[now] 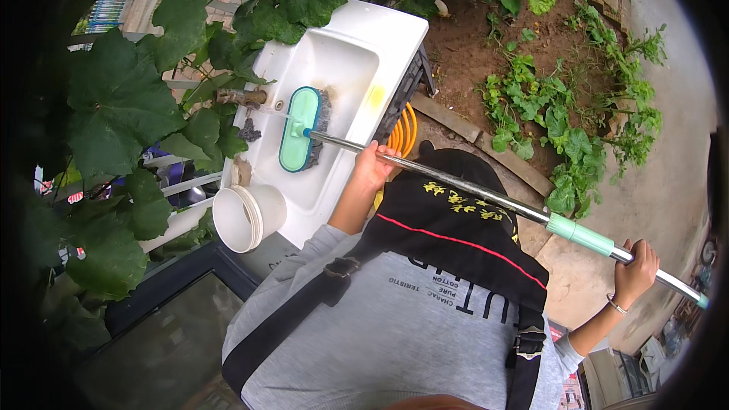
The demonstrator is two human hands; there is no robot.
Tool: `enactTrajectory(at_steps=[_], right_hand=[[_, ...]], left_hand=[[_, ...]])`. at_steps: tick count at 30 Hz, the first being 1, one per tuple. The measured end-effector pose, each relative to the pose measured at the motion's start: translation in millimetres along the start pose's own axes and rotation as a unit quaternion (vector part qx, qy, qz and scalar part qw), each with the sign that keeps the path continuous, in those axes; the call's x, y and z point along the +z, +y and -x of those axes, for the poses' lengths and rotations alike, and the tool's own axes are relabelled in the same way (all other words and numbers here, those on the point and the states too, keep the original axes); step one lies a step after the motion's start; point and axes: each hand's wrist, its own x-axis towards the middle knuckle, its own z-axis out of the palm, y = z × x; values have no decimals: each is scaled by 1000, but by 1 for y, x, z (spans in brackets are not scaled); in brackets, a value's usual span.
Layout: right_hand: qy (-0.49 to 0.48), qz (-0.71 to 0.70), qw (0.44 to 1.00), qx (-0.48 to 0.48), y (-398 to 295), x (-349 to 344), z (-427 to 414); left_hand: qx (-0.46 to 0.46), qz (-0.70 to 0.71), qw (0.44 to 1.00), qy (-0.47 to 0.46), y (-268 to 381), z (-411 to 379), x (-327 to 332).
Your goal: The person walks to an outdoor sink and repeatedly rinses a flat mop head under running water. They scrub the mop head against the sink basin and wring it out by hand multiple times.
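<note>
My left hand (373, 166) holds the metal pole (467, 185) of a mop near its head end. My right hand (638, 266) is closed around the pole beyond its light-green collar (580, 233). The mop's green oval head (300, 129), with grey fibres showing along its edge, lies tilted in the basin of a white sink (393, 28). A worn tap (240, 97) at the sink's left side runs a thin stream of water onto the head. A small dark grey clump (249, 131) lies on the sink's rim. The underside of the mop head is hidden.
A white plastic bucket (270, 213) lies on its side at the sink's near left corner. Large-leaved vines (122, 102) hang over the railing. An orange hose (407, 131) is coiled beside the sink. Planks (447, 117) edge a soil bed (461, 51) with green plants.
</note>
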Motion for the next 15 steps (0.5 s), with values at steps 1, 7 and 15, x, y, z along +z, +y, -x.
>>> enactTrajectory(at_steps=[1,7,15], right_hand=[[-22,-13,1000,16,10,17,13],[-127,-101,985,60,38,96,58],[-140,-143,978,56,30,137,55]], left_hand=[[-12,-36,999,-17,-4,7,1],[48,-130,990,-29,-19,41,4],[120,-153,981,10,-12,63,24]])
